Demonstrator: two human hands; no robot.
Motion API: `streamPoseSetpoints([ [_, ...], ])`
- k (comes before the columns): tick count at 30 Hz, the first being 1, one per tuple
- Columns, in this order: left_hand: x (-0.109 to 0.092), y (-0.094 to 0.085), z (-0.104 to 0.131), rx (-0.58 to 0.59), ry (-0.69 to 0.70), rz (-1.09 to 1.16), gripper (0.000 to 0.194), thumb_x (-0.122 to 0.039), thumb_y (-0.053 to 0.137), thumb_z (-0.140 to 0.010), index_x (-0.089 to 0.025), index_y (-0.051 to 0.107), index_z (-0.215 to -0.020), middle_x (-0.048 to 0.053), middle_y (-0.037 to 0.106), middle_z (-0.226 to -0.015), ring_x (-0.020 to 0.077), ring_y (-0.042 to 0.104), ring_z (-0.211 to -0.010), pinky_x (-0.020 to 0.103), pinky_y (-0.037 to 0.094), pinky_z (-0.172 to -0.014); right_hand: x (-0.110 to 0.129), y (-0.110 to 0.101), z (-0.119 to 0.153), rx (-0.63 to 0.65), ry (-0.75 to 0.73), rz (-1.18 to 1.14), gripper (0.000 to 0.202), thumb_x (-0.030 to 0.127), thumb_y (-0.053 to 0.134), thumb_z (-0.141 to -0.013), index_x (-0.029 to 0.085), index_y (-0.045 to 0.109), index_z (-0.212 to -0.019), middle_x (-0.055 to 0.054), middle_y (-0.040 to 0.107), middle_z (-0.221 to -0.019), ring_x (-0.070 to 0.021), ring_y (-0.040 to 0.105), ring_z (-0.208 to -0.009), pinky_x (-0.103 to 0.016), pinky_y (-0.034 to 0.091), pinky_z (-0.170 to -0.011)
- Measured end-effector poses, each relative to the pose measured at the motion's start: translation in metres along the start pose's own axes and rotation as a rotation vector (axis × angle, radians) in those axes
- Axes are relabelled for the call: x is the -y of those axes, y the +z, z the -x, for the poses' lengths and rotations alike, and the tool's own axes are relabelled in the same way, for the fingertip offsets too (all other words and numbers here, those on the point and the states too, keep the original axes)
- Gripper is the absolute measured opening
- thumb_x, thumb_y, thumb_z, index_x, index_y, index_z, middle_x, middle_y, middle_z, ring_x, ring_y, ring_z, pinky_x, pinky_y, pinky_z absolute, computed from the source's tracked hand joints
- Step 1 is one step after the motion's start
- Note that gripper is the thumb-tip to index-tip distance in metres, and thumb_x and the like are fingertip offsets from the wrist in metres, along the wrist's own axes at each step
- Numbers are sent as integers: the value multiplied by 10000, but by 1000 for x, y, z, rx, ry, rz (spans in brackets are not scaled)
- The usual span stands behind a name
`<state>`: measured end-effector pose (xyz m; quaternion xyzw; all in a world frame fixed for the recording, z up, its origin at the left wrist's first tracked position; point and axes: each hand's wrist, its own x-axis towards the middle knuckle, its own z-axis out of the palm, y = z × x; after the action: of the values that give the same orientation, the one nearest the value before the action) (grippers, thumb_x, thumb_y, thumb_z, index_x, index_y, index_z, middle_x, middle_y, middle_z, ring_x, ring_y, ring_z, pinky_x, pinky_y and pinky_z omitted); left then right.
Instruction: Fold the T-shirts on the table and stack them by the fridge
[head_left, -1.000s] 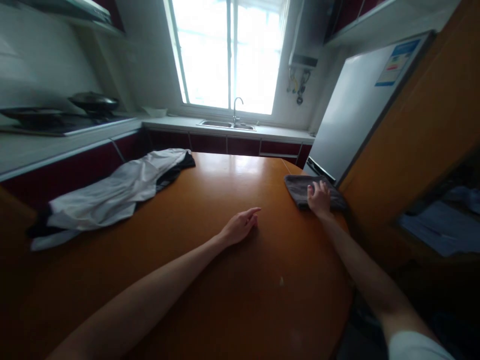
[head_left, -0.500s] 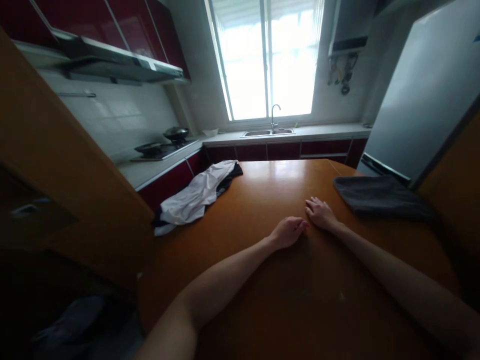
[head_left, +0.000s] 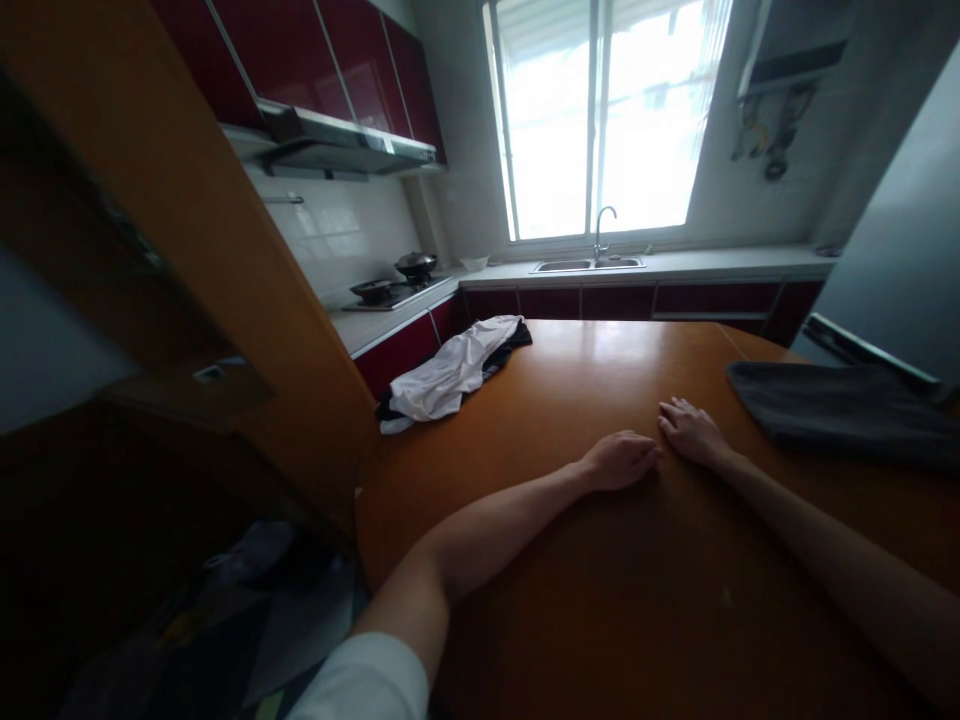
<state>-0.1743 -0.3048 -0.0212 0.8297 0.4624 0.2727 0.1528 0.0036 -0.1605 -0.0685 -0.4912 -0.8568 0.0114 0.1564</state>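
Observation:
My left hand [head_left: 621, 460] rests on the wooden table [head_left: 555, 400] with its fingers curled in, and nothing shows in it. Just to its right, my right hand [head_left: 691, 432] lies palm down and flat, fingers stretched out on the tabletop. The two hands are close together but apart. A dark grey folded cloth [head_left: 847, 408] lies to the right of my right hand. Toward the far left edge of the table, a crumpled white garment [head_left: 450, 372] lies over a dark cloth [head_left: 514, 345]. Neither hand touches any of these fabrics.
Beyond the table runs a white counter with a double sink [head_left: 566, 266] and a tap [head_left: 602, 228]. A wok [head_left: 415, 263] and a pan [head_left: 371, 290] stand on the stove at left. A wooden partition [head_left: 270, 300] borders the left, a fridge [head_left: 892, 240] the right.
My view has turned left, so the table, cloths and kitchen appear further right. My left sleeve has come into view. Both hands keep their places and shapes on the table.

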Motion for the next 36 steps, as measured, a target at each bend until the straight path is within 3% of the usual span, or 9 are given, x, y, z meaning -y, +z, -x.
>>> streamPoseSetpoints([
  [7, 5, 3, 1, 27, 75, 34, 234, -328, 576, -980, -177, 749, -1023, 76, 738, -983, 179, 650, -959, 276, 469, -937, 0, 0, 0, 1, 3, 12, 507, 378, 368, -1008, 137, 575, -1403, -192, 478, -1538, -322, 417, -1443, -521, 339, -1148],
  [12, 16, 2, -11, 80, -207, 514, 251, -291, 583, -964, -116, 741, -1050, 87, 750, -981, 165, 672, -901, 298, 516, -889, 0, -3, 1, 6, 3, 11, 520, 378, 374, -1002, 116, 577, -1402, -205, 477, -1533, -333, 420, -1438, -515, 345, -1142],
  [15, 29, -24, -21, 124, -365, 722, 281, -285, 566, -967, -79, 733, -1063, 119, 753, -997, 170, 702, -888, 317, 545, -847, -1, -3, 1, 13, -4, 25, 530, 386, 362, -1007, 112, 573, -1408, -208, 478, -1532, -331, 416, -1440, -509, 348, -1138],
  [17, 42, -56, -24, 44, -460, 612, 254, -279, 595, -946, -99, 747, -1040, 114, 762, -1000, 160, 713, -852, 307, 550, -818, -1, -3, 1, 28, -1, 31, 538, 392, 357, -1008, 110, 568, -1415, -203, 472, -1538, -328, 409, -1446, -498, 344, -1143],
  [19, 58, -96, -21, -198, -562, 342, 209, -267, 631, -917, -129, 768, -992, 95, 773, -979, 155, 717, -830, 305, 551, -832, -1, -3, 1, 40, 3, 31, 542, 394, 356, -1008, 108, 565, -1418, -201, 465, -1544, -324, 402, -1452, -491, 341, -1147],
  [24, 101, -175, 19, -616, -754, 27, 352, -170, 544, -920, -85, 679, -1233, 188, 674, -1284, 283, 619, -1213, 396, 453, -1061, -2, -2, 0, 27, 2, 15, 539, 391, 364, -1007, 104, 565, -1417, -205, 461, -1546, -321, 402, -1452, -500, 340, -1149],
  [29, 145, -176, 72, -835, -917, -438, 580, -125, 522, -893, -171, 496, -1470, 154, 289, -1649, 333, 161, -1550, 579, 151, -1229, -2, -1, 1, 14, 2, 13, 530, 388, 372, -1003, 112, 579, -1405, -203, 472, -1538, -326, 413, -1445, -504, 346, -1147],
  [33, 172, -163, 88, -727, -1074, -569, 446, -194, 565, -874, -155, 637, -1312, 175, 380, -1600, 396, 217, -1521, 621, 157, -1212, -3, -3, 2, 10, -4, 3, 532, 392, 371, -1001, 115, 581, -1404, -204, 473, -1537, -328, 408, -1448, -510, 354, -1141],
  [36, 177, -165, 85, -714, -1051, -579, 487, -176, 515, -879, -99, 590, -1354, 185, 443, -1555, 374, 260, -1505, 609, 126, -1228, -4, -3, 2, 16, -5, 4, 536, 393, 368, -1000, 112, 582, -1403, -208, 470, -1538, -333, 409, -1447, -518, 352, -1141],
])
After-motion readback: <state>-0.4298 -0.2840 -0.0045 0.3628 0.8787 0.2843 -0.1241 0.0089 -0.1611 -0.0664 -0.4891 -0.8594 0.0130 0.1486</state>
